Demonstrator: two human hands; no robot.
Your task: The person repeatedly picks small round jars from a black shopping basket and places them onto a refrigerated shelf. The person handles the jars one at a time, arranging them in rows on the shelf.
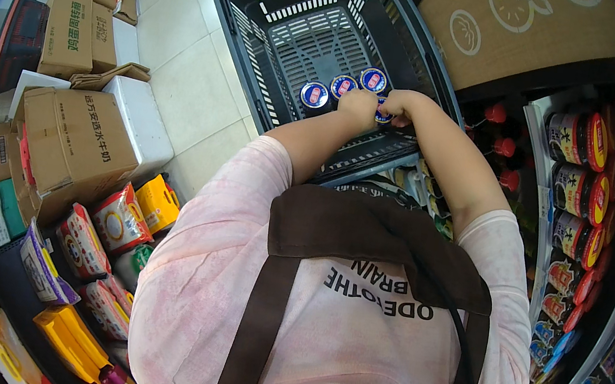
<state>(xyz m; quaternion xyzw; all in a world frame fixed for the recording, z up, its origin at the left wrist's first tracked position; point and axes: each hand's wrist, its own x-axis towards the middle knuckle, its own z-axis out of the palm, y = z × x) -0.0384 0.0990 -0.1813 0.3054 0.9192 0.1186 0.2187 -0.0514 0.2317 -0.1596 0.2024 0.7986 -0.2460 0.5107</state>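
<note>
Several jars with blue lids stand inside the dark plastic shopping basket (pixel 423 37), near its near end. One jar (pixel 314 95) is at the left, another (pixel 344 86) beside it, and a third (pixel 373 80) farther right. My right hand (pixel 405 105) has its fingers curled on the lid edge of a jar (pixel 382 110) at the near right of the group. My left hand (pixel 359 107) is bent into a fist shape against that jar's left side, just below the middle jars. Its fingertips are hidden, so its hold cannot be made out.
Shelves at the right hold dark jars with red and yellow lids (pixel 599 141). Cardboard boxes (pixel 80 130), a white foam box (pixel 141 118) and packs of wipes (pixel 124 219) are at the left. Pale floor tiles (pixel 195 64) show left of the basket. A cardboard panel (pixel 517 39) stands beyond the shelf.
</note>
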